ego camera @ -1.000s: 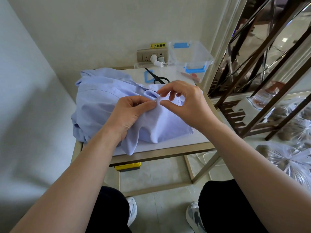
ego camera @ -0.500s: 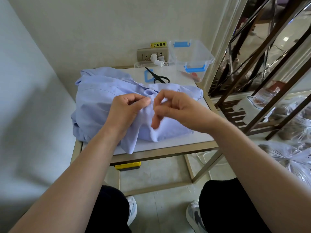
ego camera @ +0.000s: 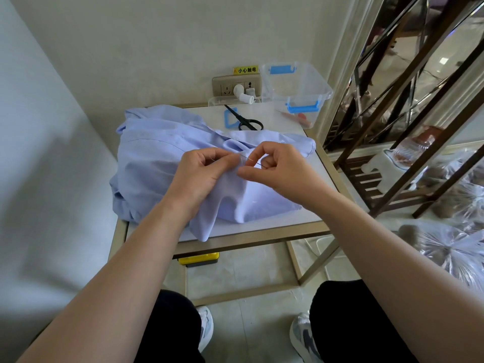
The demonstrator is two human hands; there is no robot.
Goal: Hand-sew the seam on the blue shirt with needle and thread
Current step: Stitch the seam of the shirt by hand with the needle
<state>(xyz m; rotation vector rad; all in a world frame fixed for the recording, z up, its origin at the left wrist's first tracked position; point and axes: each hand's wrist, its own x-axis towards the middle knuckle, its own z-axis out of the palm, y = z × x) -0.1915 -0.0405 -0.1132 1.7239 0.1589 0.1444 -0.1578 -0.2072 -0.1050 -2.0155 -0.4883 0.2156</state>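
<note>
A light blue shirt (ego camera: 157,158) lies bunched on a small white-topped table (ego camera: 267,226). My left hand (ego camera: 201,174) pinches a raised fold of the shirt between thumb and fingers. My right hand (ego camera: 280,169) sits just to its right, fingers curled, pinching a thin needle (ego camera: 252,160) whose tip points left into the fold. Any thread is too fine to make out.
Black scissors (ego camera: 246,121) lie on a blue frame behind the shirt. A clear plastic box (ego camera: 296,85) with blue clips stands at the back right, beside a wall socket (ego camera: 235,86). A brown metal rack (ego camera: 408,127) stands to the right; wrapped bags lie on the floor.
My right hand has turned its palm up and shifted right, and the needle now shows between the two hands. My left hand keeps its pinch on the fold.
</note>
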